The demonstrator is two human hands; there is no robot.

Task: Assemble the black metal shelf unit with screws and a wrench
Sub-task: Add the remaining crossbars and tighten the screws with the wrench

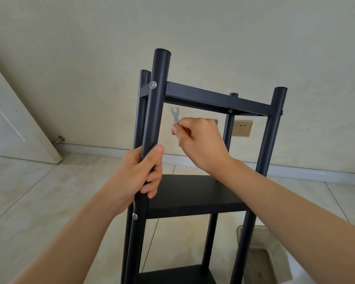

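Beige wall (pixel 90 58) with socket (pixel 242 128) behind the shelf unit (pixel 195 193); left hand (pixel 139 173) grips its post, right hand (pixel 199 140) pinches the wrench (pixel 175 114) beneath the top frame.

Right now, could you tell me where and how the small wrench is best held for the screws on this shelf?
Hold the wrench by the lower end of its flat handle, pinched from below as the right hand does now. Its open forked end points up and stays free for a screw, while the left hand steadies the post.
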